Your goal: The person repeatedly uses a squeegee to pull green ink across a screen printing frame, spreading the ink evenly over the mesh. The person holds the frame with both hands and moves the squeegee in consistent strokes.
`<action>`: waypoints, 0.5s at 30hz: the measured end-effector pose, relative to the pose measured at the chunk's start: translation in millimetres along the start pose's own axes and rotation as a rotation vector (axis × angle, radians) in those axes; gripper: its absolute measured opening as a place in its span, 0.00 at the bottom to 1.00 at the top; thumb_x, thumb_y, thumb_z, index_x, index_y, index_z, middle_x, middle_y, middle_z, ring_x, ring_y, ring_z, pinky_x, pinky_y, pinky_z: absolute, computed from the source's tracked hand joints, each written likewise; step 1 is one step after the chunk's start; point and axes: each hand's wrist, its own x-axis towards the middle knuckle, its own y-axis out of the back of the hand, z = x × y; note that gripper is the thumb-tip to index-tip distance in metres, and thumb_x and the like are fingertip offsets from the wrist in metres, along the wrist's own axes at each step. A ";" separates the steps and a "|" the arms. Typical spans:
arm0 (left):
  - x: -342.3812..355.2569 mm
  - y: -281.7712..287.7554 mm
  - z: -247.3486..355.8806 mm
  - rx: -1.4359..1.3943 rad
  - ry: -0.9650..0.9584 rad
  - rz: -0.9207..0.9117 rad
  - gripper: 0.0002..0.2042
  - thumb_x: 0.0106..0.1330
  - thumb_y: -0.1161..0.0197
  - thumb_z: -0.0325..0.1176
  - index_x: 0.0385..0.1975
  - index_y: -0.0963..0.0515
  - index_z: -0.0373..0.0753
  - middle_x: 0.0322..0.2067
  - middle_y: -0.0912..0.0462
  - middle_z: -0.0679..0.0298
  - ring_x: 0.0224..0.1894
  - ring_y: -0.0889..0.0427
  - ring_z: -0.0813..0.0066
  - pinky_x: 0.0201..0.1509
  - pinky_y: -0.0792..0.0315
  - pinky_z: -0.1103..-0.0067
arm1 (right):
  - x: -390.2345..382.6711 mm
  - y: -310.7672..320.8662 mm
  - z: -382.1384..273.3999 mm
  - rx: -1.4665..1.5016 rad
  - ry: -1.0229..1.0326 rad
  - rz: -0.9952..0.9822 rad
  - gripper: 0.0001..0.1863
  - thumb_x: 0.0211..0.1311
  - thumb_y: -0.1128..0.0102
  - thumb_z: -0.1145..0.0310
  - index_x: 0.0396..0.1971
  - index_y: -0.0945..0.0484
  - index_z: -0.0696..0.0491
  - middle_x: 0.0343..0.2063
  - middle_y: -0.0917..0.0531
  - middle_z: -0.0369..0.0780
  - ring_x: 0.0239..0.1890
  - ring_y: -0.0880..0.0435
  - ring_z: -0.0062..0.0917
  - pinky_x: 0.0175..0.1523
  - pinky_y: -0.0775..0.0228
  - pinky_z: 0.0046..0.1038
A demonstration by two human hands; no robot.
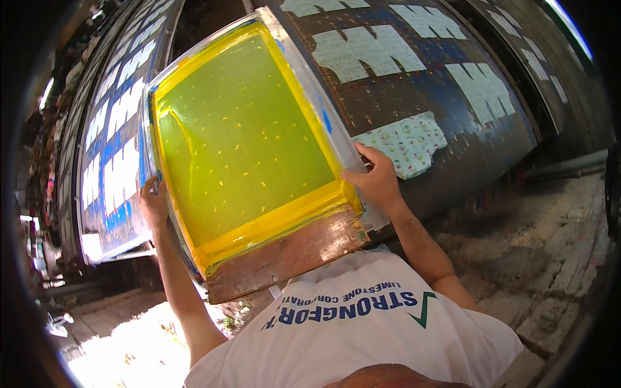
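I hold a screen-printing frame (326, 119) tilted in front of my body, one hand on each long side. Its mesh (246, 123) is yellow-green with small scattered specks, bordered by bright yellow ink or tape. Along the near end lies a brown wooden strip (288, 255), perhaps a squeegee; its lower edge is close to my shirt. My left hand (154, 202) grips the left rim with bent fingers, partly hidden behind it. On the right rim, near the lower corner, my right hand (375, 178) is closed with its thumb on the inner edge.
To the right, a long dark table (446, 158) carries several pale cut fabric pieces (365, 53). One patterned piece (407, 143) lies just beyond my right hand. Another table with white pieces (123, 165) runs along the left. A worn floor (543, 252) shows at the lower right.
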 end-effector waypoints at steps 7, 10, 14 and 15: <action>-12.7 -17.8 -14.0 -0.059 0.040 0.031 0.19 0.65 0.25 0.38 0.55 0.13 0.42 0.49 0.12 0.55 0.50 0.14 0.58 0.53 0.22 0.66 | 16.2 7.5 -8.3 -0.070 -0.053 -0.092 0.40 0.53 0.20 0.68 0.67 0.24 0.65 0.55 0.15 0.46 0.54 0.14 0.30 0.56 0.20 0.30; -24.0 -19.4 -12.0 -0.024 0.094 0.009 0.19 0.66 0.26 0.38 0.55 0.13 0.42 0.52 0.12 0.54 0.51 0.14 0.57 0.54 0.22 0.67 | 21.3 16.9 -10.1 -0.047 -0.074 -0.130 0.41 0.54 0.20 0.68 0.68 0.25 0.64 0.56 0.16 0.46 0.54 0.15 0.29 0.56 0.20 0.30; -16.6 -19.0 0.4 -0.047 0.052 0.053 0.19 0.68 0.27 0.37 0.58 0.15 0.43 0.53 0.12 0.53 0.51 0.14 0.58 0.53 0.22 0.67 | 33.1 27.8 -2.2 -0.018 -0.070 -0.142 0.42 0.54 0.20 0.68 0.69 0.26 0.64 0.56 0.16 0.46 0.54 0.14 0.28 0.55 0.20 0.29; -17.7 -17.3 8.5 -0.058 0.058 0.034 0.19 0.69 0.28 0.37 0.59 0.15 0.43 0.54 0.13 0.53 0.51 0.14 0.59 0.54 0.22 0.68 | 39.8 36.1 1.3 -0.001 -0.089 -0.155 0.42 0.54 0.20 0.69 0.69 0.26 0.64 0.56 0.16 0.46 0.54 0.14 0.28 0.55 0.20 0.29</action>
